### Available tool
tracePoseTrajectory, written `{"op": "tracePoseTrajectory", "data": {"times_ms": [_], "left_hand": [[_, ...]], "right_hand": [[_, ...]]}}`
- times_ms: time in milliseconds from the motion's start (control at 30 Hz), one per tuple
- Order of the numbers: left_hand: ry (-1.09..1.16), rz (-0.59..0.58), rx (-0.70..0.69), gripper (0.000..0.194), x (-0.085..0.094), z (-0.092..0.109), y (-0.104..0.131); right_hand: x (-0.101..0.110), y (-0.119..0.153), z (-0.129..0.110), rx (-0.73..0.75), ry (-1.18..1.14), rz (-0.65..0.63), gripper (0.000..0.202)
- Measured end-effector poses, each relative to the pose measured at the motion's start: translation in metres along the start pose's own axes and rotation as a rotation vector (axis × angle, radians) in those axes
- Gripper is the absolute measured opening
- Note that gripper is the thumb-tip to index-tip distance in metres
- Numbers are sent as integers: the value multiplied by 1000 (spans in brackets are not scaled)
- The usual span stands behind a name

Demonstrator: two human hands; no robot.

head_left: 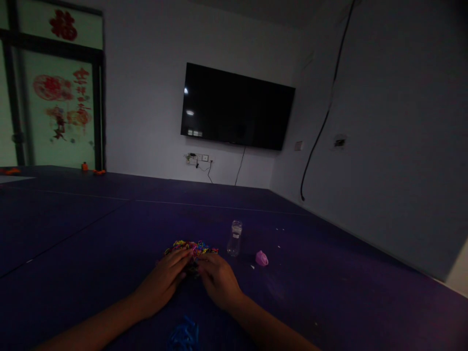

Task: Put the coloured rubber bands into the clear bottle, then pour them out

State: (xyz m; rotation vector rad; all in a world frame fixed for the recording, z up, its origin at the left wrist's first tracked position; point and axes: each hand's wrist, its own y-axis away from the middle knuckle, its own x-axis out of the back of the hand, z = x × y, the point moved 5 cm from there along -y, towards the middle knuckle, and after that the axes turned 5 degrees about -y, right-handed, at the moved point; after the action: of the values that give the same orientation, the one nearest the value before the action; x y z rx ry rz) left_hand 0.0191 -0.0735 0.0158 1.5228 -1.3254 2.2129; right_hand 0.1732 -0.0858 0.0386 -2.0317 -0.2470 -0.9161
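Observation:
A heap of small multicoloured bands [199, 247], looking like rubber bands, lies on the dark purple tabletop [120, 234]. My left hand [164, 278] rests on the heap's left side, fingers stretched out and thumb apart. From the right, my right hand [218, 280] reaches into the same heap, its fingers bent forward and thumb lower. Both hands' fingertips partly cover the bands, and I see nothing lifted in either. Closer to me, between my forearms, is a separate small pile of blue bands [185, 335].
A clear bottle [234, 241] stands upright beyond my right hand, with a crumpled-looking pink object [261, 258] to its right. Small white scraps [252, 267] dot the surface. Orange items [85, 166] sit at the far left edge. A wall-mounted television [237, 107] hangs behind.

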Motion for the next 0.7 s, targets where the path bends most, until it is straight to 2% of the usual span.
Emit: {"op": "tracePoseTrajectory", "data": {"times_ms": [133,267,467,700], "left_hand": [[-11,52,76,45,-6,-15,2],[-38,12,124,44,-13,-25,3],[-80,-12,91,41,-11,-21,3],[-100,-144,99,43,-20,-21,1]], "right_hand": [[4,8,-11,69,-65,77,29],[-8,18,-28,192,-82,6,30],[-21,28,-43,377,-18,-81,27],[-22,30,-44,434,-15,-118,24]]}}
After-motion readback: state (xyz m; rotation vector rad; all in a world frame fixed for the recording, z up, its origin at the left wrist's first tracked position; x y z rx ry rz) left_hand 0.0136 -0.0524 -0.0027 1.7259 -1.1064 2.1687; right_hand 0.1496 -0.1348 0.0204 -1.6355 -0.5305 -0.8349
